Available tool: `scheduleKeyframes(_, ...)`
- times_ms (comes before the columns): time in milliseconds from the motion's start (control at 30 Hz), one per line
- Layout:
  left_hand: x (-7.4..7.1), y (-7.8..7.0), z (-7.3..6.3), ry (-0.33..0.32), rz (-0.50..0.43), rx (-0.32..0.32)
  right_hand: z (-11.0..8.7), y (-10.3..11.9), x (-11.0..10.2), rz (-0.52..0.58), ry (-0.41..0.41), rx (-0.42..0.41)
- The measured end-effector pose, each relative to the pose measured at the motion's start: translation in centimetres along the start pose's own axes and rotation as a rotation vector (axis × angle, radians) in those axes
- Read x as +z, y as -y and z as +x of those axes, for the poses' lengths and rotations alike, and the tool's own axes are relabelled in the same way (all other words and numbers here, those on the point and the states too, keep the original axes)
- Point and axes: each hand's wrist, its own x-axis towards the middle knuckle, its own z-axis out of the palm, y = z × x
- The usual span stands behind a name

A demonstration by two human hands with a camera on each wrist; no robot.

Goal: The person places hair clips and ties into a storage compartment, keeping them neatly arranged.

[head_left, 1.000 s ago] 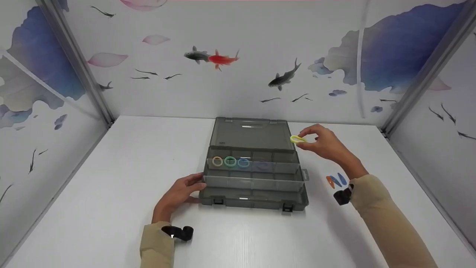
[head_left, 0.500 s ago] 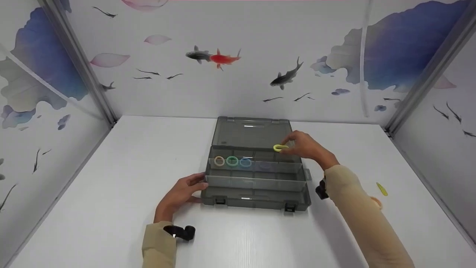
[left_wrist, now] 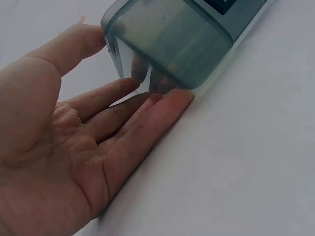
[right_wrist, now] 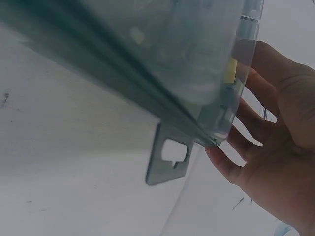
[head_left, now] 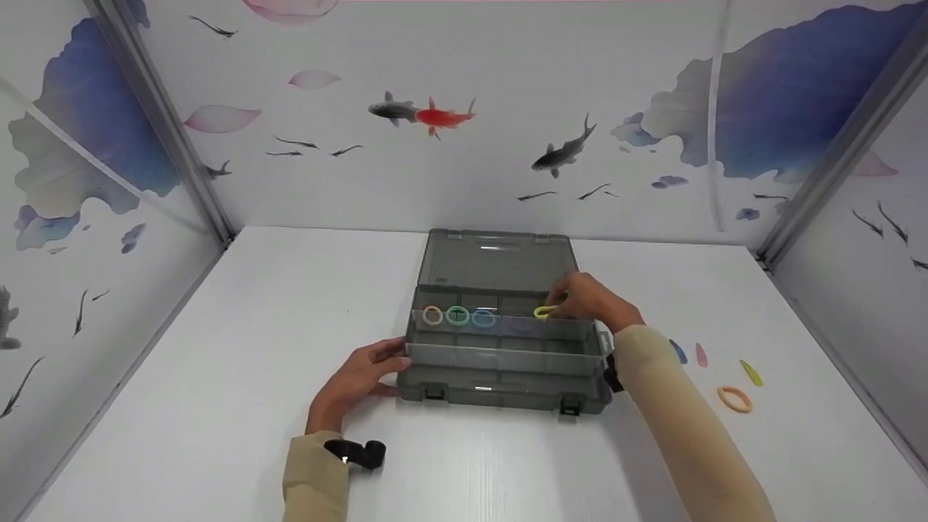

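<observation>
We see the right hand (head_left: 589, 297) lower and farther left than a second ago: it has brought the yellow ring (head_left: 537, 312) from beside the lid (head_left: 500, 264) to the right end of the box (head_left: 500, 397), which puts it in line with the back row. Thumb and forefinger pinch the ring, parted only by its band; we cannot tell whether it rests on anything.

Left of this grip we find a faint purple shape (head_left: 520, 323), a blue ring (head_left: 473, 318), a green ring (head_left: 447, 316) and a peach ring (head_left: 425, 315). A clear divider (head_left: 565, 331) stands just in front of the pinch. Well to its left, the left hand (head_left: 359, 373) rests nearly straight fingers against the box.

Right of the grip lie an orange ring (head_left: 737, 410), a yellow clip (head_left: 751, 373), a pink clip (head_left: 701, 354) and a blue clip (head_left: 678, 351), partly hidden by the sleeve (head_left: 681, 406).
</observation>
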Motion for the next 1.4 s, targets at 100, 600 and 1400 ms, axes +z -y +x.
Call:
scheduleKeyframes(100,0.1,0.1,0.1,0.001,-0.004,0.000,0.0,-0.2,0.1,-0.021,0.005,0.008)
scheduleKeyframes(600,0.5,0.4,0.1,0.009,0.024,0.011,-0.2,0.8,0.6,-0.118,0.058,0.120)
scheduleKeyframes(1400,-0.2,0.2,0.1,0.000,0.002,0.008,-1.5,2.3,-1.6,0.028,0.016,-0.083)
